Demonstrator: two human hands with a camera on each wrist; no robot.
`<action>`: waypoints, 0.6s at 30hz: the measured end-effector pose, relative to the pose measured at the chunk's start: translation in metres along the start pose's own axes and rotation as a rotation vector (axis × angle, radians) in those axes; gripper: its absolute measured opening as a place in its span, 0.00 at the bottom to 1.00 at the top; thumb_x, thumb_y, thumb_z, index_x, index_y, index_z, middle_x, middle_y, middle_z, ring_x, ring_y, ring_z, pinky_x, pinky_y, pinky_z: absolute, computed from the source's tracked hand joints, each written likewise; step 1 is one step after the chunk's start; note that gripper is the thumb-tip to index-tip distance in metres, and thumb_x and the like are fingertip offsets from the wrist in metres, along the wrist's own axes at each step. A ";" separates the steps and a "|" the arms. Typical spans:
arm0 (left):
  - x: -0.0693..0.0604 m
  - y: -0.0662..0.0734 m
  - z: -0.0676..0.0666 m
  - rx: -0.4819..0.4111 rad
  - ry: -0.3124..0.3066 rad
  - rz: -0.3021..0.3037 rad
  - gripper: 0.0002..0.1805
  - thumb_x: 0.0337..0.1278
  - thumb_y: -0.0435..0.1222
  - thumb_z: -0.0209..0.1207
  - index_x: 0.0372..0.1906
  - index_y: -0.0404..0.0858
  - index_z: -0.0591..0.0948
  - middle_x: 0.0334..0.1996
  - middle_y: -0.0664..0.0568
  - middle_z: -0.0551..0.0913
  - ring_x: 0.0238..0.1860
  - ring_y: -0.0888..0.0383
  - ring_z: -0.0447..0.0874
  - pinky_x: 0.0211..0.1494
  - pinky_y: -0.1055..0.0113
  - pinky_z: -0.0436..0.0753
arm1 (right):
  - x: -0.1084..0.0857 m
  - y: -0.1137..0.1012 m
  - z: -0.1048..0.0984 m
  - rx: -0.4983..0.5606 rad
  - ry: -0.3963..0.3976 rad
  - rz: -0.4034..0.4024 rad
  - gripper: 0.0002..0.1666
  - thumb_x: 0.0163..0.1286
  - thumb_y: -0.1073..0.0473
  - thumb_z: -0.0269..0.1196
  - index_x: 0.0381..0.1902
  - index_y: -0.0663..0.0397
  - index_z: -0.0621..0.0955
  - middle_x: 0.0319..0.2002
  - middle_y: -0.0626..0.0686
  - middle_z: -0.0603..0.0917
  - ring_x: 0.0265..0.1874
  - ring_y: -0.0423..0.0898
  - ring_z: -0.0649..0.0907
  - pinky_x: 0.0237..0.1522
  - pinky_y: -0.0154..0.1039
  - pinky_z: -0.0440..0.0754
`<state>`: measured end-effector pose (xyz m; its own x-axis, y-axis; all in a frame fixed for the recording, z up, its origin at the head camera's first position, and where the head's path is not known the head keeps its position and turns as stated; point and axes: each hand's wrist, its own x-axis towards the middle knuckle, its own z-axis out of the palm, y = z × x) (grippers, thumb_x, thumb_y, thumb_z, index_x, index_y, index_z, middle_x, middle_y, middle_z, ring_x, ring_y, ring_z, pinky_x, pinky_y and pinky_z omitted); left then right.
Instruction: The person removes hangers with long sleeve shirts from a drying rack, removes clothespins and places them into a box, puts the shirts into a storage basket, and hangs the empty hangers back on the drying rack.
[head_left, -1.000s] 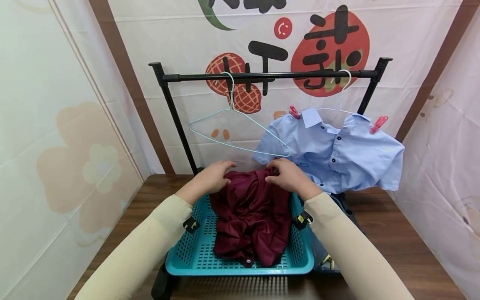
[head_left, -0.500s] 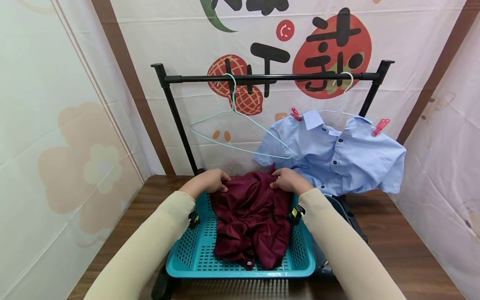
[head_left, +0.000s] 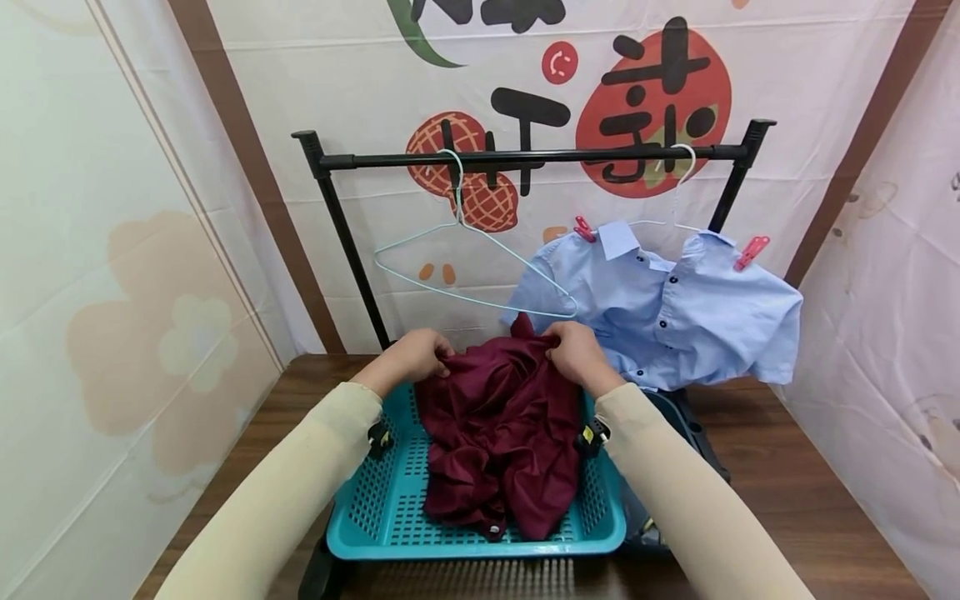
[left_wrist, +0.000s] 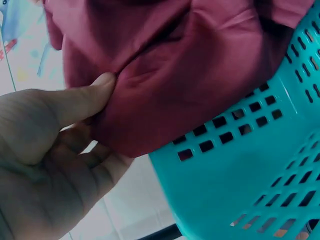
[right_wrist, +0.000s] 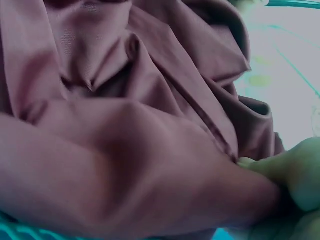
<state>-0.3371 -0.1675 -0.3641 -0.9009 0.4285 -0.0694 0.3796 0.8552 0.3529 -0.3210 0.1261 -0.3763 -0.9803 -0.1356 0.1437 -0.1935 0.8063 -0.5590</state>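
Observation:
A crumpled maroon garment (head_left: 502, 433) lies in the teal basket (head_left: 480, 550), its far edge raised. My left hand (head_left: 416, 358) pinches its far left corner; in the left wrist view the thumb of that hand (left_wrist: 55, 150) presses the cloth against the fingers beneath. At the far right side, my right hand (head_left: 581, 354) grips the garment, and the right wrist view shows the thumb of the hand (right_wrist: 295, 175) on the fabric (right_wrist: 150, 150), with its fingers mostly hidden. An unloaded pale green hanger (head_left: 480, 296) hangs just above and behind the cloth.
The black rack's bar (head_left: 525, 157) spans the back. A light blue shirt (head_left: 697, 312), held by pink clips (head_left: 752, 252), hangs on a white hanger (head_left: 686, 167) at right. Dark items lie beside the basket, partly under my right arm. The wooden table (head_left: 795, 467) extends right.
Both hands have closed on the maroon garment's far corners. Its far edge has risen a little, with a peak of cloth standing up near my right hand.

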 end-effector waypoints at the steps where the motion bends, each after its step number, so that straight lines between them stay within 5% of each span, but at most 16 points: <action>1: 0.000 0.000 -0.001 -0.012 0.029 0.004 0.03 0.61 0.32 0.69 0.38 0.42 0.88 0.37 0.53 0.87 0.37 0.55 0.78 0.42 0.62 0.78 | -0.001 -0.001 -0.001 0.020 0.029 -0.006 0.13 0.68 0.65 0.66 0.49 0.50 0.88 0.49 0.55 0.88 0.49 0.55 0.83 0.52 0.49 0.80; 8: -0.018 0.008 -0.016 -0.088 0.163 0.026 0.03 0.64 0.34 0.65 0.36 0.46 0.87 0.34 0.54 0.85 0.35 0.55 0.77 0.41 0.61 0.76 | -0.015 -0.007 -0.004 0.161 0.164 -0.062 0.14 0.68 0.64 0.67 0.51 0.53 0.87 0.39 0.54 0.87 0.39 0.51 0.82 0.44 0.45 0.78; 18: -0.064 0.030 -0.032 -0.076 0.316 0.169 0.07 0.58 0.31 0.65 0.28 0.47 0.84 0.31 0.57 0.80 0.32 0.57 0.75 0.39 0.61 0.76 | -0.055 -0.011 -0.016 0.379 0.196 -0.079 0.14 0.68 0.64 0.68 0.52 0.54 0.85 0.41 0.55 0.86 0.39 0.50 0.82 0.42 0.43 0.78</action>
<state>-0.2748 -0.1789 -0.3191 -0.8519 0.4405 0.2831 0.5225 0.7511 0.4035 -0.2646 0.1339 -0.3645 -0.9428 -0.0472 0.3300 -0.3045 0.5246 -0.7950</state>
